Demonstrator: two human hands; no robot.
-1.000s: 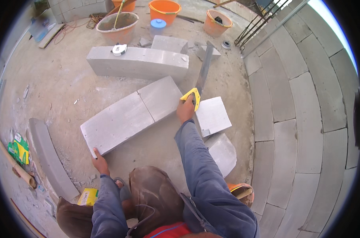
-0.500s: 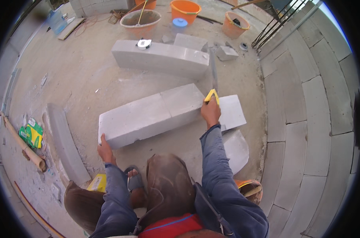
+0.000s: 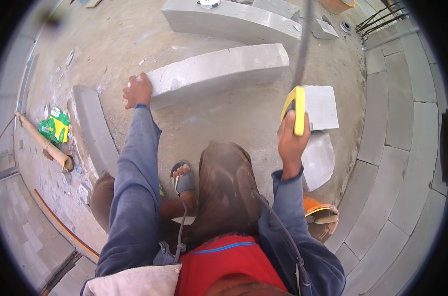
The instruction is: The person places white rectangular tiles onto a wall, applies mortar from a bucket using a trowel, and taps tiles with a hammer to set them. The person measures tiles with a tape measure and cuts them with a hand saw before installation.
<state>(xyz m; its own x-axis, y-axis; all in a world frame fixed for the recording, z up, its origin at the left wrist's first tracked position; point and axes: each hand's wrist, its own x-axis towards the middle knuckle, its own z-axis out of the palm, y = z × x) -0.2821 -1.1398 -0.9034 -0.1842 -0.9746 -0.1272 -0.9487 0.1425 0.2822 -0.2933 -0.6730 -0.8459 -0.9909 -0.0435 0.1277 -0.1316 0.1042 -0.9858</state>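
Observation:
My left hand (image 3: 138, 91) grips the left end of a long pale-grey concrete block (image 3: 216, 69), fingers bent over its end. The block lies crosswise on the floor in front of me. In my right hand (image 3: 294, 135) is a hand saw (image 3: 297, 106), held by its yellow handle. Its grey blade points away from me, past the block's right end and apart from it; the blade is blurred. Close to the right hand, a white cut block (image 3: 321, 107) lies beside a rough-edged block piece (image 3: 318, 160).
Another long block (image 3: 233, 23) lies farther off, with a white tape measure (image 3: 209, 4) on it. A block wall (image 3: 396, 133) runs along the right, and an orange bucket (image 3: 327, 224) stands by my right arm. At left are a curved-looking block (image 3: 95, 128) and a bamboo pole (image 3: 46, 140).
The saw has come away from the block's right end to the right. My left hand has shifted up around the block's end. The block lies farther off, its top face narrower; the view has shifted.

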